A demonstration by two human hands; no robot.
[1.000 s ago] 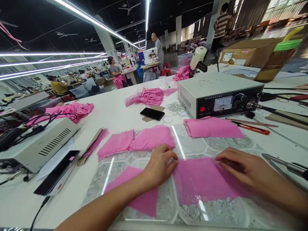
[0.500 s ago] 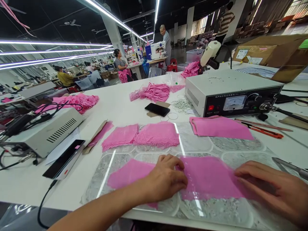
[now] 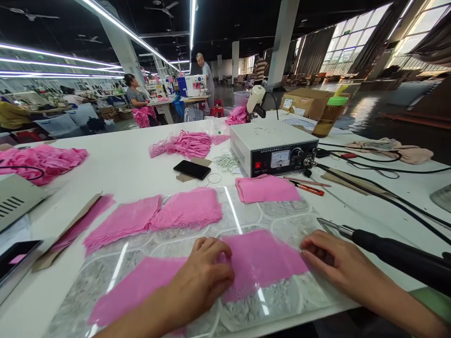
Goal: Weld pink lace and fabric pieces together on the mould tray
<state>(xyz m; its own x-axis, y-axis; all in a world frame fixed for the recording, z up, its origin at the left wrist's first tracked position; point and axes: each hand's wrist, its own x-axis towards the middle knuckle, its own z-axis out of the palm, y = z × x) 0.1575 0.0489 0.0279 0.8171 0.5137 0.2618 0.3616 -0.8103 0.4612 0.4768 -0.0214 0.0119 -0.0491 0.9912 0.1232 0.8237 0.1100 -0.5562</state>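
Note:
A thin pink fabric piece [image 3: 262,260] lies flat on the glossy marble-patterned mat [image 3: 282,300]. At its left edge my left hand [image 3: 207,274] has its fingers curled down and closed on the cloth. My right hand [image 3: 331,258] is at the right corner, thumb and forefinger pinched together at the cloth's edge. Partly under my left forearm lies another pink piece [image 3: 137,286]. Behind these, two stacks of pink pieces, a left stack [image 3: 123,220] and a lace-edged stack [image 3: 188,209], sit side by side. A folded pink stack [image 3: 268,188] is farther right.
A black handheld tool with a metal tip [image 3: 387,249] lies beyond my right hand. Behind the mat stand a control box with a dial [image 3: 278,145], an orange cutter [image 3: 310,188] and a phone [image 3: 192,169]. Cables [image 3: 380,195] cross the right side. Co-workers are in the background.
The view has turned to the right, so the table's things appear farther left. Both hands remain at the pink piece's edges; its right end, blurred before, now lies flatter.

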